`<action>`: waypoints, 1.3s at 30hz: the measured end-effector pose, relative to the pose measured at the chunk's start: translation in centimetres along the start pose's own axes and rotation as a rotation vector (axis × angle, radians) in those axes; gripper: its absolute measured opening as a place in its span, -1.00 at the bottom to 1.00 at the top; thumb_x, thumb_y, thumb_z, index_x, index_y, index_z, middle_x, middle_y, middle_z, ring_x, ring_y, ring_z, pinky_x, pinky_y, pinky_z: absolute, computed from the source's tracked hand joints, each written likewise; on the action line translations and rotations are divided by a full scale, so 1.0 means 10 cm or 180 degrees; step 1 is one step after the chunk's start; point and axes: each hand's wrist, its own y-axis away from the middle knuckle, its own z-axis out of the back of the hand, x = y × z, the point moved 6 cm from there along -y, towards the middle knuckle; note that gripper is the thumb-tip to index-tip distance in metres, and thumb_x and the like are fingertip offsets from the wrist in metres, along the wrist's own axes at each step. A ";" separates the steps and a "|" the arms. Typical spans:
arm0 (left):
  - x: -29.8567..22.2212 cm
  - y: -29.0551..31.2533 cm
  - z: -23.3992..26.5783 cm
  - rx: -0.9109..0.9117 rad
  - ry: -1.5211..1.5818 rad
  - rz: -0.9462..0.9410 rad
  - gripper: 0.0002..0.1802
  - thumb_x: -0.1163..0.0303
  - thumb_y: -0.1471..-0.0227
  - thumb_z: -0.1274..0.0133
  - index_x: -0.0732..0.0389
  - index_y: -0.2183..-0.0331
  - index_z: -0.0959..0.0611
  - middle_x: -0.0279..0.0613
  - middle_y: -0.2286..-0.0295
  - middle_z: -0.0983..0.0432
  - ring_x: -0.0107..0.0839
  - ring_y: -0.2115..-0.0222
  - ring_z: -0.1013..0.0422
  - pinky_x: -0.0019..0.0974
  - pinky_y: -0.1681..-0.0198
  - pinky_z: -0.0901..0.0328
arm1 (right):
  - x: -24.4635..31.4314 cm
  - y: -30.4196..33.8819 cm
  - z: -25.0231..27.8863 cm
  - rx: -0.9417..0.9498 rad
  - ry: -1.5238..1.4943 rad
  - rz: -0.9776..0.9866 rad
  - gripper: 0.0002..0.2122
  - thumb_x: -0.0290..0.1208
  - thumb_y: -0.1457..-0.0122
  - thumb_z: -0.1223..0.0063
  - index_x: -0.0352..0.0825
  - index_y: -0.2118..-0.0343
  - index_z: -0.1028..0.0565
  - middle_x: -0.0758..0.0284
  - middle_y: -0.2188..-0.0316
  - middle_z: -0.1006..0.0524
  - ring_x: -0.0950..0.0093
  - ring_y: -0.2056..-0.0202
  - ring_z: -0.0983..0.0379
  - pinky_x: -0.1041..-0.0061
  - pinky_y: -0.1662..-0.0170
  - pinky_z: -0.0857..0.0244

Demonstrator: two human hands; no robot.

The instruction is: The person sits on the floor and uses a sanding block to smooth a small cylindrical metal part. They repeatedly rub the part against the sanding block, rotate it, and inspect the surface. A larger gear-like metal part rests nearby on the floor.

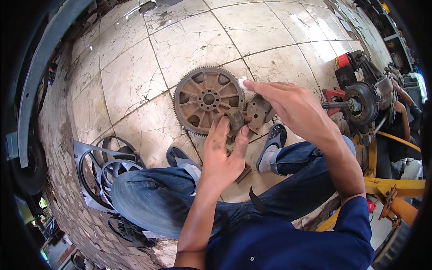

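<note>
Metal ring (235, 119) — one — sits in the left hand (224, 155)

A navy-blue shirt (292, 240) with a short sleeve (353, 222) and a small pale mark (252, 258) fills the bottom centre of the frame. Above it come blue denim jeans (153, 193), faded over the thighs, with a dark strap end (257, 201) at the waist. Pale socks (268, 160) and dark grey slip-on sandals (177, 156) show mid-frame; the left hand (222, 155) and right hand (292, 108) are bare.
</note>
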 end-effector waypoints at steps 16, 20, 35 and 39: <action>-0.06 0.01 -0.02 -0.0652 -0.1063 -0.0427 -0.75 0.32 -0.16 -0.22 0.30 0.24 -0.59 0.01 0.35 -0.52 0.06 0.31 -0.44 -0.04 0.14 -0.29 | 0.37 0.05 -0.12 0.0043 0.0351 0.0459 -0.54 -0.46 -0.17 -0.03 -0.29 -0.17 -0.51 0.19 -0.14 -0.56 0.25 -0.18 -0.49 0.31 -0.21 -0.36; -0.10 0.03 -0.07 -0.0607 -0.0974 -0.0845 -0.75 0.31 -0.16 -0.23 0.30 0.26 -0.60 -0.04 0.35 -0.53 0.00 0.32 -0.46 -0.07 0.14 -0.28 | 0.38 0.05 -0.13 0.0107 0.0313 0.0449 -0.55 -0.47 -0.16 -0.04 -0.31 -0.16 -0.50 0.17 -0.12 -0.57 0.26 -0.17 -0.50 0.32 -0.20 -0.37; 0.08 -0.02 0.00 -0.0327 -0.0446 -0.0468 -0.75 0.39 -0.21 -0.20 0.33 0.12 -0.65 0.06 0.09 -0.53 0.03 0.06 -0.47 -0.10 -0.06 -0.33 | 0.00 0.09 0.13 -0.0151 0.0047 -0.0192 -0.53 -0.57 -0.11 -0.06 -0.37 -0.15 -0.50 0.09 0.16 -0.67 0.11 0.13 -0.62 0.25 0.08 -0.50; 0.04 -0.03 0.01 -0.0367 -0.0358 -0.0597 -0.72 0.37 -0.23 -0.19 0.33 0.09 -0.65 0.03 -0.02 -0.49 -0.03 -0.04 -0.44 -0.10 -0.14 -0.30 | 0.02 0.13 0.16 -0.0088 0.0075 -0.0140 -0.54 -0.57 -0.09 -0.09 -0.37 -0.13 -0.52 0.11 0.17 -0.67 0.15 0.14 -0.63 0.26 0.10 -0.51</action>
